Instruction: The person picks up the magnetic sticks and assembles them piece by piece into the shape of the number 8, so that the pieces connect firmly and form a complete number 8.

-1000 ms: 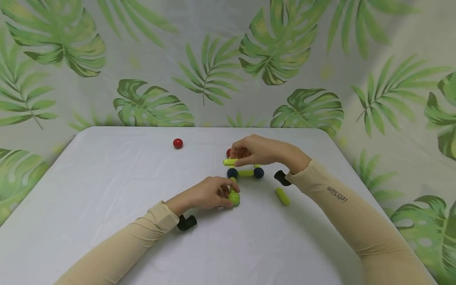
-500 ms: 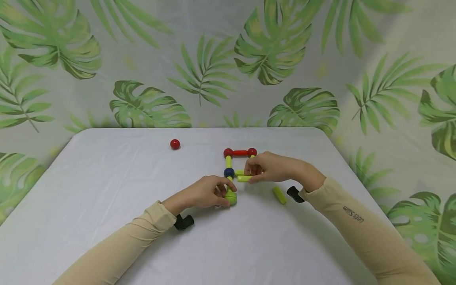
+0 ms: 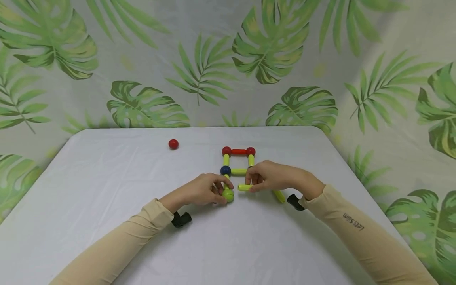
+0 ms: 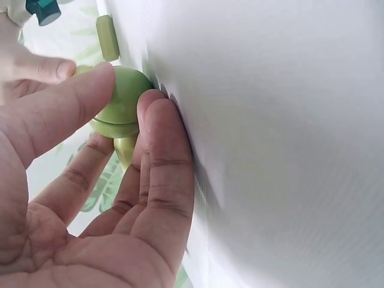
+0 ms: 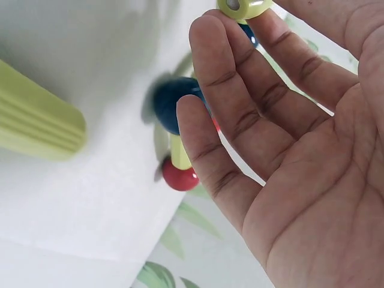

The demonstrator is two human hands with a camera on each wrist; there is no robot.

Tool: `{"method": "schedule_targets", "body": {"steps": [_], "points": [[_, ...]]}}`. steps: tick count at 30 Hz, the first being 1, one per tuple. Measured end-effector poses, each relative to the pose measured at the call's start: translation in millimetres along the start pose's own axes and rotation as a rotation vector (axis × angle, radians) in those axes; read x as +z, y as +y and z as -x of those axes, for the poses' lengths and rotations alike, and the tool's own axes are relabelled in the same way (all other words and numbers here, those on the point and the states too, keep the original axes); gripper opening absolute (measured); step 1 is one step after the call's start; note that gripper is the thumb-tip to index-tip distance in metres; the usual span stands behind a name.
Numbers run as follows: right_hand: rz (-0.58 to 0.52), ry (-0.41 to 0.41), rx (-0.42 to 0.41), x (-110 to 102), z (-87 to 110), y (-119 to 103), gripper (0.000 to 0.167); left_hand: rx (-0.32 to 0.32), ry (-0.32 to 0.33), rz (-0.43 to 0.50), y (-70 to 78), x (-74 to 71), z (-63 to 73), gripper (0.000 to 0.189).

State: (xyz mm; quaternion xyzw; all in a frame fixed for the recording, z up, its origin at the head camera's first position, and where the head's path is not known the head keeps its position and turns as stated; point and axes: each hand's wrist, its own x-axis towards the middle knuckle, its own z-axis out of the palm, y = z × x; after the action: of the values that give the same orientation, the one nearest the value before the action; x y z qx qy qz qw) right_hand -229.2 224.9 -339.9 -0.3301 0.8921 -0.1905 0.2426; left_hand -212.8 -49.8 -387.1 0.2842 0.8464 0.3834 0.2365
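My left hand (image 3: 199, 192) holds a lime-green ball (image 3: 228, 195) between thumb and fingers, low against the table. A short yellow-green rod links that ball to a navy ball (image 3: 225, 170), the near-left corner of a square of magnetic rods and balls. Red balls (image 3: 226, 151) and a red rod (image 3: 238, 152) form its far side. The near-right navy ball (image 5: 175, 105) is mostly hidden by my right hand in the head view. Just right of the green ball, my right hand (image 3: 276, 177) pinches a yellow-green rod (image 3: 244, 187), its free end pointing left, apart from the ball.
A loose yellow-green rod (image 3: 279, 196) lies on the white table (image 3: 228, 245) beneath my right hand. One separate red ball (image 3: 173, 144) sits toward the far left. Black wrist cameras (image 3: 181, 219) are strapped to both wrists. Behind the table hangs a leaf-print cloth (image 3: 142, 51).
Carrying the rod, my right hand has come from above the square toward me, down beside the green ball. My left hand has kept its hold on that ball.
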Motion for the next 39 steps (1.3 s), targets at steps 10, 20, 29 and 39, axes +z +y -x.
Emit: {"method": "schedule_targets", "body": {"steps": [10, 20, 29, 39], "points": [[-0.044, -0.034, 0.019, 14.1, -2.8, 0.5, 0.014, 0.026, -0.036, -0.005, -3.2, -4.4, -2.4, 0.035], [-0.035, -0.044, -0.005, 22.0, -4.1, -3.7, 0.016, 0.028, -0.048, -0.004, -3.4, -6.0, -3.0, 0.036], [-0.052, -0.044, -0.026, 26.6, -7.3, -2.4, 0.018, 0.036, -0.039, -0.005, -2.3, -3.4, -3.0, 0.032], [-0.044, -0.037, -0.020, 26.7, -8.2, -1.4, 0.016, 0.043, -0.028, -0.023, 0.7, -2.1, -3.0, 0.026]]}}
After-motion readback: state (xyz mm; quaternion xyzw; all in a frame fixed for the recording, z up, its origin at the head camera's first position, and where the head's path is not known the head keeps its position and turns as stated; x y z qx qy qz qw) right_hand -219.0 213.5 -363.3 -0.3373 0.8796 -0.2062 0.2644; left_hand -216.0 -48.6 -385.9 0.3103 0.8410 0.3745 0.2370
